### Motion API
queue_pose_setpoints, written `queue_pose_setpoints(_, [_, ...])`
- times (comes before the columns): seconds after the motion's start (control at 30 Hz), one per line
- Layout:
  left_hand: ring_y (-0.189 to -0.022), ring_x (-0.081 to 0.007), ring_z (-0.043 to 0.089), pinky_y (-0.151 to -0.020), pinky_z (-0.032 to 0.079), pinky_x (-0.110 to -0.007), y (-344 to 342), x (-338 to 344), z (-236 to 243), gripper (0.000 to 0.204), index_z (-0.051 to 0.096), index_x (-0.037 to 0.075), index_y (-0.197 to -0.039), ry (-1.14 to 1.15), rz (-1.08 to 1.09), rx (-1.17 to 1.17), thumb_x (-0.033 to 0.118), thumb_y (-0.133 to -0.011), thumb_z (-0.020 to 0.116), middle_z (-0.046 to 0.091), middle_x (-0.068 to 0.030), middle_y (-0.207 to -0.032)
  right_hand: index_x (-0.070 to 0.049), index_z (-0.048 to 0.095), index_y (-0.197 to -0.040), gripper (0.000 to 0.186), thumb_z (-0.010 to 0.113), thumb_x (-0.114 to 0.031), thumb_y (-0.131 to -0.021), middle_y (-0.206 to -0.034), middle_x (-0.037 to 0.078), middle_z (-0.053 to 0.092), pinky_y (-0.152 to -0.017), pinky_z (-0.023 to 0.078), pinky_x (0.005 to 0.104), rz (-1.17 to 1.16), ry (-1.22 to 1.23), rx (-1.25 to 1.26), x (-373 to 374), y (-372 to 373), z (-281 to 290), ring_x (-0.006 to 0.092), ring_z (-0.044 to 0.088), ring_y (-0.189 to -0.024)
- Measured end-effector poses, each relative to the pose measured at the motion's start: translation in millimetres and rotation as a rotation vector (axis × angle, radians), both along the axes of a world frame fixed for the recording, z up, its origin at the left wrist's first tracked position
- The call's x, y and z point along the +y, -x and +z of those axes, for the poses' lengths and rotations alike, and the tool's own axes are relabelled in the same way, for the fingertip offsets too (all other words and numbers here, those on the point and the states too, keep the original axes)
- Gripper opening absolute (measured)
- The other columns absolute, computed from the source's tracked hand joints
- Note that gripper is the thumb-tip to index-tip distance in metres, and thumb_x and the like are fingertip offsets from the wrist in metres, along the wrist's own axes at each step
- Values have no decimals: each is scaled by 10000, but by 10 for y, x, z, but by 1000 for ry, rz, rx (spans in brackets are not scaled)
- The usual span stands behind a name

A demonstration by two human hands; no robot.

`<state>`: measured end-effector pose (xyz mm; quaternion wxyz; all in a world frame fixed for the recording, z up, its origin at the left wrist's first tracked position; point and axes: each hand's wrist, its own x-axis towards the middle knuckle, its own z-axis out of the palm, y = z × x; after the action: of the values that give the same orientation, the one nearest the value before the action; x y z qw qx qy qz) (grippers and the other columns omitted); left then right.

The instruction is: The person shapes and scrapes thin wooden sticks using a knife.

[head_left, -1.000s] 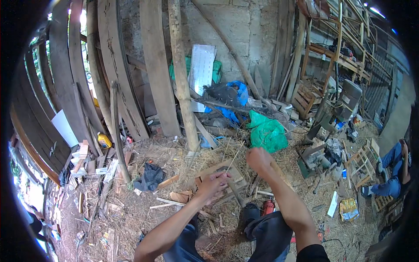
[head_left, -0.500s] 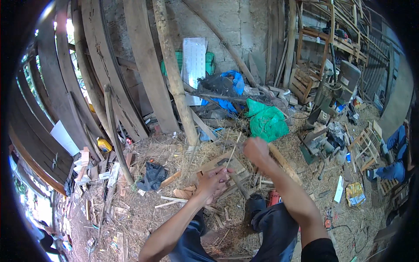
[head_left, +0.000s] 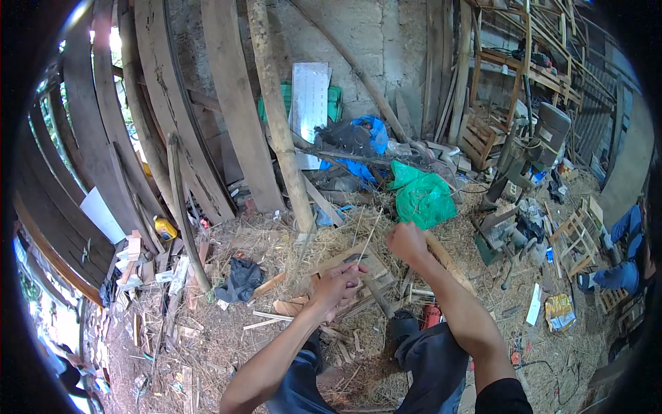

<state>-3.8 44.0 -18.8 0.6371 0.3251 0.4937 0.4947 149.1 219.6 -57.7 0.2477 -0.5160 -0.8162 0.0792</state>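
Observation:
My left hand (head_left: 336, 288) is closed around a thin pale wooden stick (head_left: 371, 234), which slants up and away to the right from its fingers. Further out and to the right, my right hand (head_left: 407, 244) is a fist, close to the stick but apart from it. Whatever the fist holds, if anything, cannot be made out. Below both hands lies a wooden board (head_left: 376, 265) on the ground. A wooden handle (head_left: 378, 297) rests slanted over it near my right foot; my left hand partly hides that tool.
Straw and wood scraps cover the floor. A black plastic bag (head_left: 241, 279) lies to the left, a green sack (head_left: 424, 200) ahead. A wooden pole (head_left: 279, 124) leans at the wall. A green and grey machine (head_left: 507, 221) stands at right; a person's blue-trousered leg (head_left: 619, 276) shows beyond.
My right hand has drawn slightly down from the stick's upper end, and it is no longer blurred. My left hand stays in place on the stick.

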Motion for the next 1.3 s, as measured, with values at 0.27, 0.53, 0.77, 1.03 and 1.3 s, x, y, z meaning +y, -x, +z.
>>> queue_pose_setpoints(0.27, [-426, -20, 240, -358, 176, -193, -52, -29, 34, 209, 532, 20, -1013, 3, 0, 67, 199, -961, 438, 281, 58, -612, 5, 641, -693, 211, 588, -192, -745, -753, 223, 635, -648, 515, 458, -52, -28, -105, 90, -83, 64, 379, 635, -705])
queue_pose_setpoints(0.53, [-407, -28, 231, -355, 160, -205, -21, -75, 82, 189, 518, 34, -992, 14, -20, -84, 203, -962, 436, 270, 61, -601, -2, 643, -689, 188, 595, -183, -703, -714, 218, 619, -634, 506, 471, 100, -136, -43, 82, -59, 80, 382, 623, -670])
queue_pose_setpoints(0.77, [-413, -23, 221, -366, 164, -199, -26, -14, 79, 172, 513, 39, -991, -29, -37, -66, 187, -958, 433, 282, 65, -603, -16, 642, -653, 151, 572, -142, -699, -782, 234, 637, -642, 519, 445, -97, -77, -94, 192, -196, 116, 367, 643, -719])
queue_pose_setpoints(1.03, [-451, -20, 269, -391, 206, -189, -51, -15, -63, 217, 553, 32, -1030, -55, 24, 98, 210, -956, 455, 327, 68, -631, -41, 666, -732, 177, 580, -195, -719, -720, 197, 637, -622, 516, 458, -52, -46, -35, 33, -108, -21, 372, 626, -676])
queue_pose_setpoints(1.3, [-452, 0, 293, -389, 204, -186, -41, -48, -140, 244, 613, 53, -1060, -171, 98, 226, 237, -939, 509, 395, 75, -639, -57, 639, -658, 168, 565, -178, -749, -677, 173, 633, -609, 512, 460, -59, -18, -151, 99, 19, 114, 339, 645, -658])
